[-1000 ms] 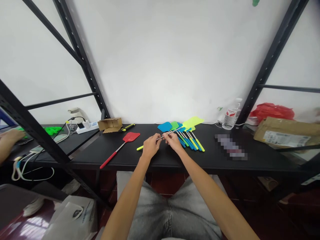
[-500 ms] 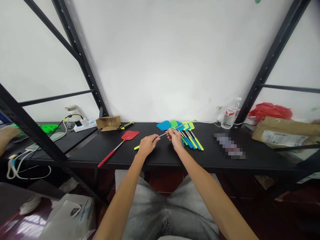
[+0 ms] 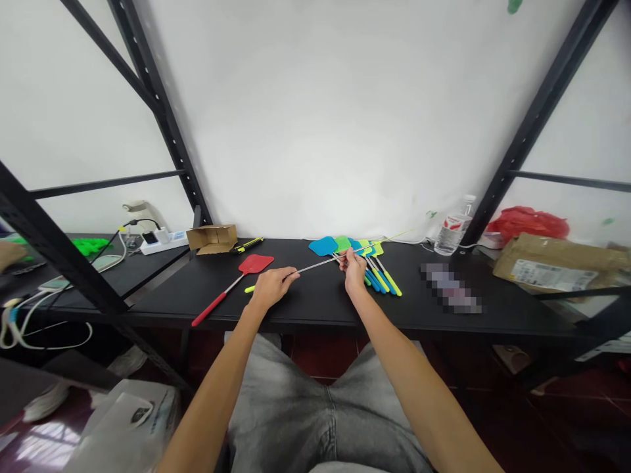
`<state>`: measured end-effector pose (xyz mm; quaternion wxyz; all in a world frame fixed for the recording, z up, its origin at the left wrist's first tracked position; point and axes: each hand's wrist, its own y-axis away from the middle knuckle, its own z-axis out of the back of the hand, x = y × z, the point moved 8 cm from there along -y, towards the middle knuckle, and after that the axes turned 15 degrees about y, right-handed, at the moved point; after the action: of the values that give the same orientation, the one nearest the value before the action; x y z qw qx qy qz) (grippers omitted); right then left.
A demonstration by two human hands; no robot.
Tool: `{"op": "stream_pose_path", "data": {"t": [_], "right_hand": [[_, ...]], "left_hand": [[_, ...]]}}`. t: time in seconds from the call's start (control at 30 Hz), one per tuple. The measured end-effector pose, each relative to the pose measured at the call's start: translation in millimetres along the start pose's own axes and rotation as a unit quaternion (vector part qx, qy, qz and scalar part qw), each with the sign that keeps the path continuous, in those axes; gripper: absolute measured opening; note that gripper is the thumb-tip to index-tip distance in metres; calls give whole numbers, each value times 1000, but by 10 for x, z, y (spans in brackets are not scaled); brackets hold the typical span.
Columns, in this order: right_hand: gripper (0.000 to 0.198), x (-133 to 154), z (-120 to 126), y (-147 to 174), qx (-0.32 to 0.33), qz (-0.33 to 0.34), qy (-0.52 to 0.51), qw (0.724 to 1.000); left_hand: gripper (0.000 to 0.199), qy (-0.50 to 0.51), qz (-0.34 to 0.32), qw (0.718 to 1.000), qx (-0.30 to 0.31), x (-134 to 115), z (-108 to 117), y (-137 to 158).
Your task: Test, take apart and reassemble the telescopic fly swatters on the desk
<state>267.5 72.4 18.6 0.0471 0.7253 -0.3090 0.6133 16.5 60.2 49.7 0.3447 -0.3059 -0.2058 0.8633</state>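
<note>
My left hand [image 3: 272, 287] is closed around the lower part of a fly swatter [image 3: 318, 265], with its yellow handle end poking out to the left. My right hand [image 3: 353, 268] pinches the same swatter's thin metal rod farther up. Beyond that hand the swatter's yellow head shows edge-on, as a thin line. Behind and beside my right hand lies an overlapping row of blue, green and yellow fly swatters [image 3: 323, 246], partly covered by that hand. A red fly swatter [image 3: 256, 264] lies to the left of my left hand, its handle towards the table's front edge.
On the black table [image 3: 305, 309], a small open cardboard box [image 3: 213, 239] and a black-and-yellow cutter [image 3: 249, 246] sit at the back left. A water bottle [image 3: 452, 226] stands at the back right, near a blurred-out item [image 3: 451, 289] and a parcel [image 3: 552, 266]. Dark shelf posts flank both sides.
My hands have moved apart along the swatter, the left one leftwards and the right one slightly rightwards. More of the metal rod shows between them. The view has shifted slightly.
</note>
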Motion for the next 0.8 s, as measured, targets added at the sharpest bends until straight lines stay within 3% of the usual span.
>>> {"op": "stream_pose_path", "data": {"t": [0.23,0.37,0.53,0.67,0.8], "right_hand": [[50,46,298,-80,-87,-1,-53,995],[49,90,320,-69,-62,10,-45,997],[48,158,149,19,-5,32,-19,999],[45,202,-205,197,105,48,35,993],[43,146,-633,479,292,43,113,949]], "left_hand": [[40,-18,11,1000,2,54,29,51],[37,-22,4,999,-24,52,75,83],[32,-14,-1,999,-40,-8,73,89],[32,7,-13,999,-41,-84,52,81],[34,17,-25,999,-35,-138,32,82]]}}
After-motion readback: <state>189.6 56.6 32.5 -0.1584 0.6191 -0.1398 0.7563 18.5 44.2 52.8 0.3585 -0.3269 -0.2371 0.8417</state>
